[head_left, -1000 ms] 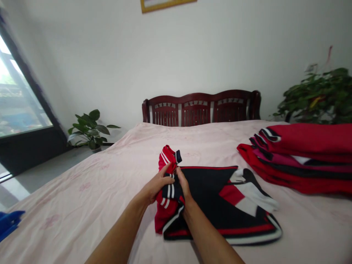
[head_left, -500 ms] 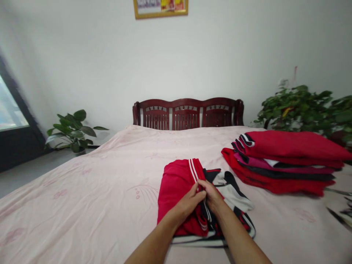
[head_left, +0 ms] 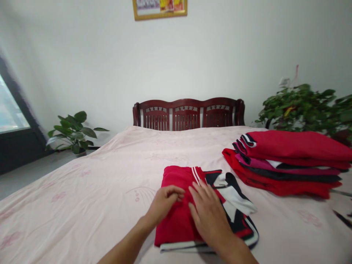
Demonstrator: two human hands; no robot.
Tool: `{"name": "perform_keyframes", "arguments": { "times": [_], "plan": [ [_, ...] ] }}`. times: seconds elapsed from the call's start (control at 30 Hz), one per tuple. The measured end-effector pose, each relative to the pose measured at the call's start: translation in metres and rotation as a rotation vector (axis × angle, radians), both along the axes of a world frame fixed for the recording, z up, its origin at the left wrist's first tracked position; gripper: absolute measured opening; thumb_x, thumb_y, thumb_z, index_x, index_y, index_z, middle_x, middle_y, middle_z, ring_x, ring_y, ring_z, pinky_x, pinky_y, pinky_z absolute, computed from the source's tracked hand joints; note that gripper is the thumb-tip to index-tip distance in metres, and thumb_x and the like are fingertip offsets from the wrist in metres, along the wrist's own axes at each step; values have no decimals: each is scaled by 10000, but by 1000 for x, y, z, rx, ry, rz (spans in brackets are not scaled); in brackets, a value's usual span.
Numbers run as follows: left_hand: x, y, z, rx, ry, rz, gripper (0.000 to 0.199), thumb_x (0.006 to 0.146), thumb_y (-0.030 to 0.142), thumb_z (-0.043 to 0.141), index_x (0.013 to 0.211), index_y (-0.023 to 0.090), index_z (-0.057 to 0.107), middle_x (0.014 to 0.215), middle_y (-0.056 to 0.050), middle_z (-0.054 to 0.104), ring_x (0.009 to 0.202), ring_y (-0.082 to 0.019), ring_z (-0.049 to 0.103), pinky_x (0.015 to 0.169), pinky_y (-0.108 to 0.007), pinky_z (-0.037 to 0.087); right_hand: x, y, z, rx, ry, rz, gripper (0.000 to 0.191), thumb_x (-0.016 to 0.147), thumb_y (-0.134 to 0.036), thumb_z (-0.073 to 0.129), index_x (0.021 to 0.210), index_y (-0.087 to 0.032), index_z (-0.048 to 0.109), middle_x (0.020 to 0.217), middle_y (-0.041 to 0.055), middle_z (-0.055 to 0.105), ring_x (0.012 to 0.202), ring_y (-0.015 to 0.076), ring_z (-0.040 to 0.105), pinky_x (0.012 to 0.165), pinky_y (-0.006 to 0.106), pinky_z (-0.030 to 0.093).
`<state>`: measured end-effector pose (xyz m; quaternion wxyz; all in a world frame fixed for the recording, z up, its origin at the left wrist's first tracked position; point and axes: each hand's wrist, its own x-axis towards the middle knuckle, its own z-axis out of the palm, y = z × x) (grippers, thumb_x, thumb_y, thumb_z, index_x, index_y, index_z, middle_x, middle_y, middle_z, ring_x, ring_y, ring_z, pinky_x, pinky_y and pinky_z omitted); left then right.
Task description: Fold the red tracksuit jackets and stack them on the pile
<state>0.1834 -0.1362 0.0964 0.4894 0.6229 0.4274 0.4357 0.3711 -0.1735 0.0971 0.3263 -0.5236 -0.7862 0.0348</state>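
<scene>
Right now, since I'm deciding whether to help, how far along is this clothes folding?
Done: the folded stack of red and black garments at right. In hand: the red garment, with the left hand curled on it and the right hand flat. Left: its black-and-white part lies spread out.

A red-and-navy track top [head_left: 178, 223] lies flat, its red half folded over the navy body, with white-striped trim showing along the edges.
</scene>
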Motion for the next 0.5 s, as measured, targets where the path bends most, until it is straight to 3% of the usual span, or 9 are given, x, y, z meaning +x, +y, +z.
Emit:
{"name": "perform_keyframes", "arguments": {
  "times": [0.07, 0.13, 0.2, 0.3, 0.5],
  "plan": [
    [-20, 30, -3, -45, -4, 299, 278, 746, 239, 591, 990, 170, 706, 1040, -80, 747, 1016, -221, 661, 944, -325, 486, -13, -19, -5, -115, -116, 115, 594, 893, -409, 556, 1466, -272, 482, 1555, 69, 424, 1474, 322, 274, 1216, 554, 139],
    [-35, 57, -4, -154, 15, 418, 354, 766, 327, 634, 1079, 166, 667, 1198, -118, 700, 1122, -246, 627, 956, -343, 481, -21, -27, -16, -225, -166, 186, 676, 876, -532, 580, 1502, -342, 410, 1601, 47, 337, 1498, 355, 191, 1202, 622, 50],
    [-41, 78, -5, -263, 14, 402, 431, 793, 452, 633, 1104, 153, 647, 1203, -161, 691, 1061, -271, 657, 870, -377, 522, -24, -28, -28, -296, -198, 202, 700, 861, -586, 586, 1502, -379, 393, 1616, 64, 289, 1503, 389, 140, 1156, 690, -54],
    [-32, 104, -10, -368, -17, 326, 488, 767, 549, 664, 1012, 127, 670, 989, -167, 741, 821, -270, 705, 704, -384, 554, -23, -23, -41, -338, -239, 233, 728, 849, -586, 603, 1509, -392, 367, 1620, 90, 251, 1501, 413, 106, 1102, 726, -135],
    [1, 142, -27, -342, -132, 395, 436, 623, 298, 840, 976, 104, 672, 787, -94, 742, 693, -213, 689, 676, -324, 557, -22, -24, -44, -357, -262, 288, 750, 852, -632, 572, 1521, -384, 340, 1617, 104, 236, 1489, 442, 122, 1072, 771, -124]
  ]
}}
